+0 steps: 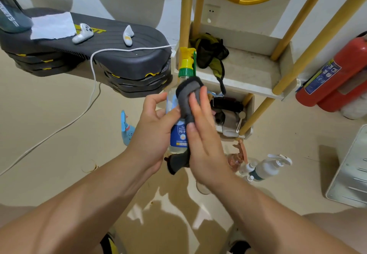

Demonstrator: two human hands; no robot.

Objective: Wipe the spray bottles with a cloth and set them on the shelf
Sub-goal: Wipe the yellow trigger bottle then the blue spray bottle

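Note:
My left hand (153, 126) grips a clear spray bottle (179, 134) with a blue label and a yellow-green trigger head (186, 61), held upright in front of me. My right hand (204, 134) presses a grey cloth (186, 95) flat against the bottle's front; the cloth wraps over the shoulder and hangs below the base. Behind stands the white shelf (248, 79) with wooden posts. On the floor to the right lie a pink spray bottle (237, 158) and a white-headed spray bottle (270, 166).
A stack of black step platforms (111, 55) sits left, with a white cable (93, 87) trailing to the floor. A dark bag (210, 53) lies on the upper shelf; clutter fills the lower one. Red fire extinguishers (337, 79) lean at right, a white appliance (351, 170) beside them.

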